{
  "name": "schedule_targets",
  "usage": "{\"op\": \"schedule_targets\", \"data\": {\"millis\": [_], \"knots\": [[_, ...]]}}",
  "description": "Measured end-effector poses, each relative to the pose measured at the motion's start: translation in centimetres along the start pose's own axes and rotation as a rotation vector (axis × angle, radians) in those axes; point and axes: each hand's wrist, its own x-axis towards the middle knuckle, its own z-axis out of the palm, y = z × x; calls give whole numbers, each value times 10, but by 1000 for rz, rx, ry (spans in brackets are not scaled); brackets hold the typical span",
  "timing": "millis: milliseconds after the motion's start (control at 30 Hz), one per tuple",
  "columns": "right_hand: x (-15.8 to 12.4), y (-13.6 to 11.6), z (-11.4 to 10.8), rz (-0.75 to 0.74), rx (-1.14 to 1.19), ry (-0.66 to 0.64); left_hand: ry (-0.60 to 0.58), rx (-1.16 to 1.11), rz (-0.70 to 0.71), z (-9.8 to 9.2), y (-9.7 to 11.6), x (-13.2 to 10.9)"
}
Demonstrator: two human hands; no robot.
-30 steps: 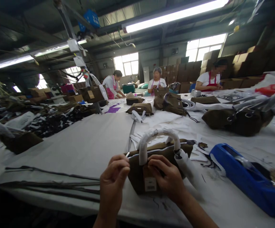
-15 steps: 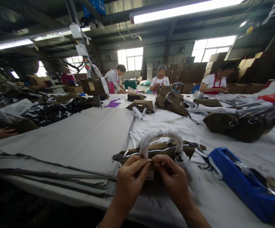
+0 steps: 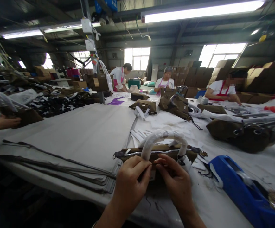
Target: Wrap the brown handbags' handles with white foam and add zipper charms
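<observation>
An olive-brown handbag stands upright on the white-covered table in front of me, its silver zipper along the top. White wrapping covers its arched handle. My left hand is closed in a pinch at the bag's front, by the base of the handle. Close beside it, my right hand is also pinched, fingertips near the left ones. Whatever sits between the fingers is too small to make out. A pale label shows partly on the bag's front, between the hands.
A blue tape dispenser lies at the right. Other brown bags stand beyond it and at the back. Grey-edged stacked sheets cover the left side. Another person's hand touches a bag at far left. Three people work across the table.
The view has shifted slightly, so most things sit further right. My right fingertips have moved a little apart from the left ones. At far left, the other person's hand has risen on the bag.
</observation>
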Motion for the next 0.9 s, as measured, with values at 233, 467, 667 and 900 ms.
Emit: {"op": "schedule_targets", "data": {"millis": [233,467,667,900], "knots": [[0,3,-8,-343,-205,-110,-63,131,36,-2,-2,-1],[8,-4,-12,-543,-322,-135,-113,250,67,-6,0,0],[8,0,-16,-557,-326,-182,-90,234,86,-6,0,-1],[11,-1,-14,-634,-319,-190,-117,239,57,-6,0,1]]}}
